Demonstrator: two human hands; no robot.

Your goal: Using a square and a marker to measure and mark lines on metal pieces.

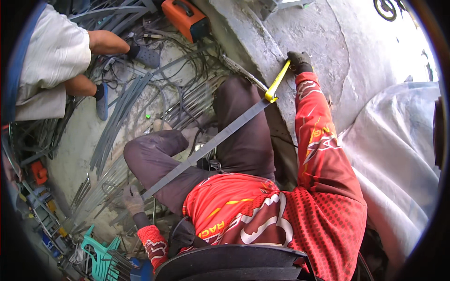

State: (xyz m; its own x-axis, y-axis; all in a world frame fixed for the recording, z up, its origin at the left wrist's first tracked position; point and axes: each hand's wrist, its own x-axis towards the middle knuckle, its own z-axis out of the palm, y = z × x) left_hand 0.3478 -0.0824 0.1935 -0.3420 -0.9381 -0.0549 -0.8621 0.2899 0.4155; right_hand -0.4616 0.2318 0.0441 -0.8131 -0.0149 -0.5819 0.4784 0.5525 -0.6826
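Observation:
A long flat grey metal bar (211,146) slants across my lap, from my left hip up past my right knee. My left hand (133,199), in a pale grey glove, is closed at the bar's lower end. My right hand (300,62), in a dark glove, reaches far forward, closed on a tape measure. Its yellow blade (280,79) runs from my right fingers to the bar's far end, where a yellow curled part (271,96) sits against the metal. My right fingers hide whatever else of the tape measure they hold.
Grey metal strips (122,114) and tangled cables (176,61) litter the floor at left. An orange machine (186,19) stands ahead; a person in clogs (145,56) is at far left. A turquoise plastic chair (101,255) lies lower left. Concrete (323,35) and a pale sheet (393,140) flank my right.

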